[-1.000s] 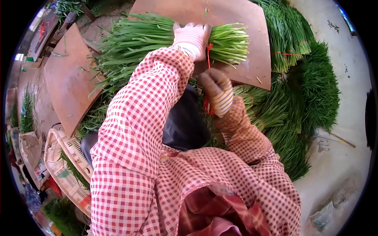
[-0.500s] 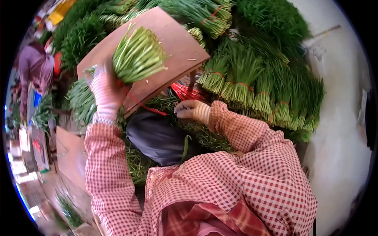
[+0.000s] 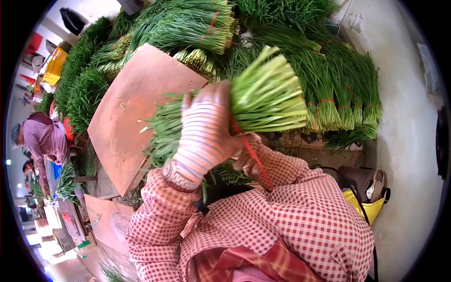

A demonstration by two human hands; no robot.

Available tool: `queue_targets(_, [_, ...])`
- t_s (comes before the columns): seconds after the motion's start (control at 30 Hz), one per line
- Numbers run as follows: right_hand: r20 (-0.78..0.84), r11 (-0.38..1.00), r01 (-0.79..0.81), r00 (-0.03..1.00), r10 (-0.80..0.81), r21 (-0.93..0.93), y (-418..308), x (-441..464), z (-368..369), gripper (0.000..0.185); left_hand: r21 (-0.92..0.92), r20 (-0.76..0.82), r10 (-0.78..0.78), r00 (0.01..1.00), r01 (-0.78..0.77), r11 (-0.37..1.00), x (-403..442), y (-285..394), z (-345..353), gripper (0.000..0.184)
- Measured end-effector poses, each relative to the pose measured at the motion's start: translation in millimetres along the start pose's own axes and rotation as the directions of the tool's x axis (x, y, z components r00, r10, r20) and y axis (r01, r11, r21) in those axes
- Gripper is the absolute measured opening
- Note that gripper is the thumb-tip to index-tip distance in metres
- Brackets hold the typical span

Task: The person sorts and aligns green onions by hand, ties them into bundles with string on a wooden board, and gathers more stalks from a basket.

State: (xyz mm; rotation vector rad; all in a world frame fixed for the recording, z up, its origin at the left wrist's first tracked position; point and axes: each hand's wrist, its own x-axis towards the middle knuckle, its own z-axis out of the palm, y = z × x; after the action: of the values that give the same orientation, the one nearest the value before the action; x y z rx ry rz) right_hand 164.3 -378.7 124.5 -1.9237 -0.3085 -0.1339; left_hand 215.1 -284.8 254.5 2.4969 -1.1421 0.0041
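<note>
My left hand (image 3: 205, 134), in a striped glove, is closed round a bunch of garlic chives (image 3: 270, 96). The pale cut stems point right, and the green leaves trail left over the edge of the board (image 3: 136, 103). A red tie (image 3: 257, 162) hangs from the bunch beside my left hand, its lower end near my right sleeve. My right hand (image 3: 241, 159) is beneath the bunch, close to the left wrist. Most of it is hidden, so its fingers cannot be made out.
Tied chive bundles (image 3: 329, 103) stand in a row at the right, and more bundles (image 3: 188, 26) are piled behind the board. A yellow bag (image 3: 369, 209) lies by the right wall. Another person (image 3: 44, 138) bends over at the far left. A second board (image 3: 110, 223) is low at left.
My left hand has carried the chive bunch rightward, away from over the board. My right hand has come in under it and is now mostly covered. The view has shifted too.
</note>
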Motion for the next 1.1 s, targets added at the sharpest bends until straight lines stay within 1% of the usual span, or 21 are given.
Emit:
queue_targets(0.13, [-0.204, 0.602, 0.039, 0.956, 0.21, 0.798, 26, -30, -31, 0.083, -0.059, -0.073, 0.249, 0.966, -0.254, 0.965, 13, -4, 17, 0.087])
queue_targets(0.23, [0.023, 0.067, -0.033, 0.99, 0.138, 0.997, 39, -20, -104, 0.073, -0.138, -0.134, 0.19, 0.973, -0.208, 0.968, 11, -42, 14, 0.084])
queue_targets(0.27, [-0.14, 0.195, 0.1, 0.969, 0.203, 0.976, 67, -14, -130, 0.074, -0.208, -0.131, 0.122, 0.984, -0.147, 0.967, 6, -57, 15, 0.083])
queue_targets(0.3, [-0.301, 0.326, 0.213, 0.921, 0.248, 0.921, 96, -5, -157, 0.075, -0.56, -0.077, -0.106, 0.991, 0.045, 0.827, -1, -64, 19, 0.08])
queue_targets(0.33, [-0.302, 0.328, 0.2, 0.905, 0.3, 0.923, 107, 9, -188, 0.07, -0.817, 0.056, -0.3, 0.952, 0.216, 0.535, -8, -73, 22, 0.078])
queue_targets(0.37, [-0.401, 0.372, 0.219, 0.745, 0.533, 0.902, 129, 24, -222, 0.068, -0.267, -0.112, -0.101, 0.989, 0.068, 0.961, -7, -100, 19, 0.073])
queue_targets(0.4, [-0.425, 0.453, 0.139, 0.653, 0.626, 0.881, 172, 33, -262, 0.068, -0.115, -0.107, -0.106, 0.989, 0.093, 0.989, -7, -110, 17, 0.071])
queue_targets(0.43, [-0.475, 0.56, -0.124, 0.402, 0.783, 0.819, 175, 33, -279, 0.065, -0.123, -0.086, -0.127, 0.988, 0.116, 0.986, -14, -127, 20, 0.07])
queue_targets(0.5, [-0.511, 0.465, -0.733, 0.186, 0.839, 0.496, 206, 23, -307, 0.063, -0.053, -0.013, -0.201, 0.98, 0.2, 0.978, -29, -154, 30, 0.068])
queue_targets(0.53, [-0.45, 0.324, -0.934, 0.227, 0.864, 0.151, 241, 14, -307, 0.062, 0.018, 0.038, -0.262, 0.964, 0.262, 0.965, -39, -163, 34, 0.068])
queue_targets(0.6, [-0.341, 0.33, -0.937, 0.349, 0.873, -0.116, 274, -19, -257, 0.061, 0.008, 0.089, -0.266, 0.96, 0.267, 0.964, -48, -176, 46, 0.069])
queue_targets(0.63, [-0.247, 0.326, -0.939, 0.292, 0.924, 0.108, 214, -32, -211, 0.063, 0.1, 0.11, -0.289, 0.951, 0.278, 0.955, -48, -173, 49, 0.07])
queue_targets(0.7, [0.081, 0.229, -0.972, 0.232, 0.969, 0.051, 215, -55, -155, 0.055, 0.206, 0.107, -0.312, 0.944, 0.286, 0.936, -47, -178, 60, 0.081])
queue_targets(0.73, [0.281, 0.512, -0.76, 0.429, 0.858, -0.401, 276, -93, -121, 0.054, 0.202, 0.12, -0.315, 0.942, 0.287, 0.936, -45, -182, 66, 0.081])
queue_targets(0.77, [0.456, 0.697, -0.282, 0.587, 0.669, -0.66, 336, -130, -86, 0.052, 0.277, 0.063, -0.295, 0.953, 0.267, 0.923, -41, -186, 72, 0.084])
queue_targets(0.8, [0.431, 0.524, -0.727, 0.34, 0.836, -0.443, 339, -126, -48, 0.048, 0.35, 0.006, -0.269, 0.963, 0.25, 0.903, -36, -191, 77, 0.087])
queue_targets(0.83, [0.489, 0.535, -0.805, 0.369, 0.79, -0.256, 286, -117, -33, 0.05, 0.342, 0.013, -0.269, 0.963, 0.249, 0.906, -30, -198, 82, 0.087])
queue_targets(0.93, [0.429, 0.416, -0.756, 0.198, 0.881, -0.506, 283, -105, 21, 0.055, 0.427, 0.023, -0.352, 0.936, 0.309, 0.85, -18, -217, 99, 0.088])
queue_targets(1.0, [0.336, 0.466, -0.668, 0.325, 0.884, -0.58, 350, -130, 75, 0.05, 0.459, -0.068, -0.266, 0.961, 0.267, 0.847, -17, -227, 107, 0.084])
queue_targets(1.07, [0.243, 0.647, -0.725, 0.6, 0.762, -0.236, 431, -158, 114, 0.039, 0.425, -0.078, -0.247, 0.966, 0.257, 0.868, -18, -229, 107, 0.086])
queue_targets(1.1, [0.153, 0.629, -0.774, 0.615, 0.774, -0.074, 386, -124, 100, 0.027, 0.413, -0.081, -0.221, 0.972, 0.235, 0.88, -17, -229, 106, 0.085])
